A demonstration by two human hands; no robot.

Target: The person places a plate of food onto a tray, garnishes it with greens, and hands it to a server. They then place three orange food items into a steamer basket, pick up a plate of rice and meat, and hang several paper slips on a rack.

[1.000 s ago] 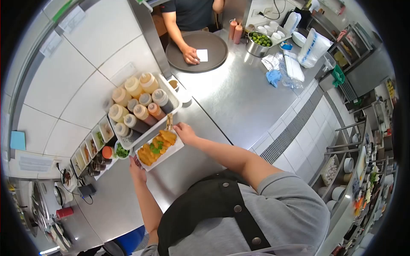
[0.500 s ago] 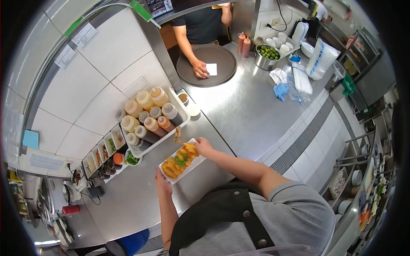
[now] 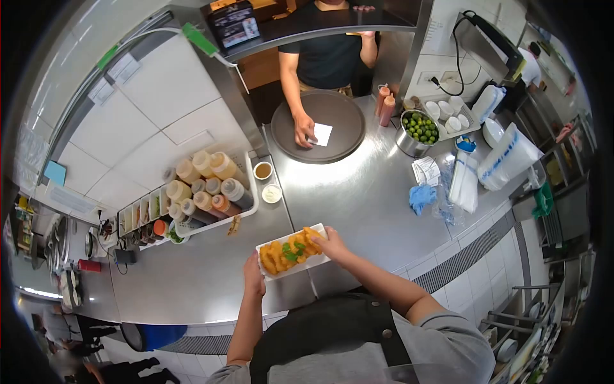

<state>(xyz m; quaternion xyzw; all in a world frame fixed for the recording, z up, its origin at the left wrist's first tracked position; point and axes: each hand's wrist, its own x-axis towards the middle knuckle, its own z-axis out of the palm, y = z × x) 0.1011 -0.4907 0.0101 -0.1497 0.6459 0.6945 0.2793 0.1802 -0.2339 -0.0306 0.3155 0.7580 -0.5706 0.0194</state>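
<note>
Head view.
1. The left hand (image 3: 254, 275) gripped the near left end of the white dish (image 3: 274, 276), its forearm rising steeply from below.
2. The white dish lay between both hands, tilted up to the right in view, over the steel counter (image 3: 192, 288); contact with it could not be told. Golden pieces (image 3: 275, 258) filled it, beneath a green garnish (image 3: 293, 251).
3. The right hand (image 3: 332, 246) gripped the right end, its forearm slanting in from lower right.

The round tray (image 3: 342, 128) lies beyond the counter's bottle basket (image 3: 254, 208), to its right.
</note>
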